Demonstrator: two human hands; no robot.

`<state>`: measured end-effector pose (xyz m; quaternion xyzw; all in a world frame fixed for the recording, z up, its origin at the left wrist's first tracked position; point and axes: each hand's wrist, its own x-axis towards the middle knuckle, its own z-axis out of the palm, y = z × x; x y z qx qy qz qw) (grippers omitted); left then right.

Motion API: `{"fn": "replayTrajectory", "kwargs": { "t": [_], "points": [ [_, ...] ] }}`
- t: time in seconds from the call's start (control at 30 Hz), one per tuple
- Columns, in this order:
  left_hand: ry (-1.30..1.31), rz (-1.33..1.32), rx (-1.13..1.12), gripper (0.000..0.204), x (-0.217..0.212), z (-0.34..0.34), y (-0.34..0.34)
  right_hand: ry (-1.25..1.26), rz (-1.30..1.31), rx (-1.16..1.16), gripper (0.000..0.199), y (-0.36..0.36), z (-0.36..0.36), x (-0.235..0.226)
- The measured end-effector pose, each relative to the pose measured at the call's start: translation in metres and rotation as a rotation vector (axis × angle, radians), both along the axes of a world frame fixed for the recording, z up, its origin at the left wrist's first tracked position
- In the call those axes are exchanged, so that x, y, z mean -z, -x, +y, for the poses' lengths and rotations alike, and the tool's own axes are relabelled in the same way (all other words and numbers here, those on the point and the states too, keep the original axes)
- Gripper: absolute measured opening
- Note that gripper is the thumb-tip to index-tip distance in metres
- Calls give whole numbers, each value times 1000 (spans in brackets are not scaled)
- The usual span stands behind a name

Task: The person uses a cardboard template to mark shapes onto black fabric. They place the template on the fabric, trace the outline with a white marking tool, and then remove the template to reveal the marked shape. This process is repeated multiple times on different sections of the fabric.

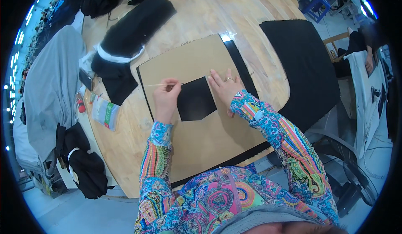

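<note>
A brown card sheet (192, 144) lies over black cloth (247, 81), which shows along its edges. In the sheet's middle is a black five-sided patch (196, 101); whether it is an opening or a piece on top, I cannot tell. At the patch's upper left corner, my left hand (166, 101) pinches a thin pale stick (155, 85), whose far end points left. My right hand (226, 86) lies on the card at the patch's right side, fingers spread and holding nothing. Both forearms come in from below in patterned sleeves.
Another black cloth panel (303, 66) hangs over the table's right edge. Left of the card are a rolled black cloth bundle (134, 28) with a white band, a phone (86, 80), a plastic packet (105, 112) and a small red item (80, 103). A chair (341, 162) stands lower right.
</note>
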<state>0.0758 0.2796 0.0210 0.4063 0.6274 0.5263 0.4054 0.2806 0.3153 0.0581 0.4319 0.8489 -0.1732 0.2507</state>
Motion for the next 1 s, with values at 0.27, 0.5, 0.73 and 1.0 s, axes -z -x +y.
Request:
{"fn": "replayTrajectory", "kwargs": {
  "t": [0.27, 0.5, 0.73, 1.0],
  "points": [
    [29, 335, -58, 12, 24, -16, 35, 10, -4, -3, 144, 1, 2, 4],
    [26, 528, -19, 11, 12, -14, 26, 35, 15, 42, 147, 0, 3, 6],
    [16, 588, -14, 12, 13, -15, 24, 24, 14, 43, 147, 2, 2, 8],
    [17, 561, -42, 14, 19, -17, 31, 13, 17, 34, 146, 1, 2, 8]
  ]
}}
